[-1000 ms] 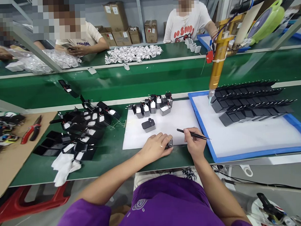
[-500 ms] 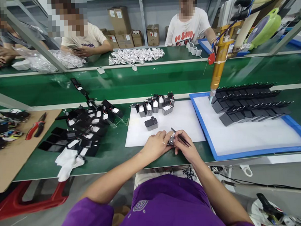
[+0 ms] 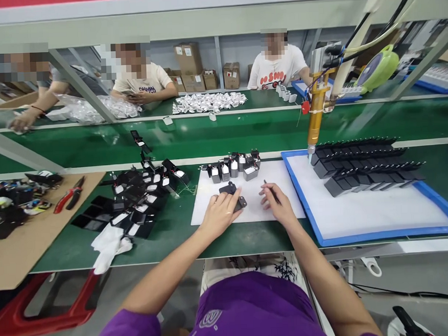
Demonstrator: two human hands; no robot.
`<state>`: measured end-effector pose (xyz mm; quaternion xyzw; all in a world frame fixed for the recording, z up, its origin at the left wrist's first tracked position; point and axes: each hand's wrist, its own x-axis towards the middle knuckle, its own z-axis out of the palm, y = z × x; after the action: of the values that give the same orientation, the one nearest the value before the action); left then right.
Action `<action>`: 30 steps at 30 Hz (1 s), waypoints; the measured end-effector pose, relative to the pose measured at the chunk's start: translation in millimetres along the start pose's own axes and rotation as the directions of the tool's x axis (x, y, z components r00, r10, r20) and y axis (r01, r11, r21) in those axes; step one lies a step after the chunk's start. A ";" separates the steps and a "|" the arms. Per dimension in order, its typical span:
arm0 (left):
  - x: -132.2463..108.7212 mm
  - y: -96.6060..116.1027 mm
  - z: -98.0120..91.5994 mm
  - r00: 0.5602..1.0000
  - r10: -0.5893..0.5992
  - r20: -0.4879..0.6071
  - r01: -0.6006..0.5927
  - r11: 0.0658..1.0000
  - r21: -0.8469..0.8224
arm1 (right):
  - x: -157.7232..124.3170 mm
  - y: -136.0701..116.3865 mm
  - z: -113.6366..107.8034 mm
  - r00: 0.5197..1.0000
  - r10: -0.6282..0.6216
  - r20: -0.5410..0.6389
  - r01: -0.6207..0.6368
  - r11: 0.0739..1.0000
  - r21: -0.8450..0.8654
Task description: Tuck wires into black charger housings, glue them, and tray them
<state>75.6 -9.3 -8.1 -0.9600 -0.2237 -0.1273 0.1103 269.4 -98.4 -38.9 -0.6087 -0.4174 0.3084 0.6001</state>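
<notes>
On the white board [image 3: 255, 213], my left hand [image 3: 220, 214] is closed on a small dark grey part [image 3: 240, 203] that shows past its fingertips. Another black part [image 3: 227, 188] lies just beyond these fingers, partly covered by them. My right hand [image 3: 280, 205], over the board's right side, holds a thin dark tool [image 3: 273, 193] like tweezers. Several dark housings with white tops [image 3: 234, 167] stand in a row along the board's back edge.
A pile of black parts [image 3: 137, 200] and a white glove [image 3: 109, 244] lie left, beyond them red pliers [image 3: 69, 195] on cardboard. A blue-rimmed tray [image 3: 322, 235] with black boxes is at right, under a yellow dispenser [image 3: 316, 115]. Co-workers sit opposite.
My hands have moved apart. The left one has shifted left with the grey part, while the right one has drawn away with the dark tool. The camera view has tilted up.
</notes>
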 end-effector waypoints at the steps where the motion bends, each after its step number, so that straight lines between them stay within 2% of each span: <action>1: -0.3 -3.6 1.6 1.000 -0.020 -0.016 0.021 1.000 0.011 | 11.4 -0.4 -0.7 0.999 -0.017 -0.043 0.014 0.998 -0.057; 4: -1.7 -10.0 5.6 0.997 -0.059 -0.056 0.059 0.998 0.013 | 46.1 0.5 1.5 0.988 -0.039 -0.146 0.014 0.985 -0.171; 8: -4.8 -11.1 10.4 0.984 -0.100 -0.149 0.104 0.994 0.020 | 77.6 7.5 13.1 0.988 -0.001 -0.156 -0.032 0.978 -0.205; 12: -6.1 -11.9 16.6 0.965 -0.125 -0.231 0.132 0.991 0.017 | 86.8 13.7 22.3 0.988 0.037 -0.152 -0.072 0.970 -0.233; 16: -6.3 -15.0 17.9 0.952 -0.148 -0.268 0.133 0.988 -0.074 | 86.0 13.6 19.9 0.989 0.049 -0.142 -0.085 0.963 -0.257; 19: -10.1 -16.4 12.0 0.922 -0.123 -0.367 0.064 0.983 -0.169 | 74.9 12.0 9.8 0.993 0.057 -0.104 -0.084 0.958 -0.273; 22: -18.6 -10.7 2.9 0.905 -0.049 -0.422 -0.072 0.961 -0.267 | 47.1 11.6 -4.9 0.997 0.054 -0.058 -0.069 0.954 -0.291; 24: -24.4 -0.5 -1.8 0.927 -0.014 -0.374 -0.132 0.922 -0.363 | 21.6 12.0 -14.5 0.999 0.042 -0.002 -0.040 0.953 -0.299; 26: -27.6 14.4 -3.6 0.960 0.001 -0.280 -0.139 0.871 -0.471 | -3.6 12.7 -22.3 0.999 0.025 0.039 -0.012 0.947 -0.320; 30: -18.8 46.1 2.7 0.997 -0.010 -0.078 -0.042 0.772 -0.635 | -37.4 15.5 -32.7 0.997 -0.044 0.066 0.062 0.949 -0.308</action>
<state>80.9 -56.5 -23.2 -0.9371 -0.1549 -0.2310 -0.2110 283.0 -145.7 -56.1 -0.6747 -0.4942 0.2404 0.4927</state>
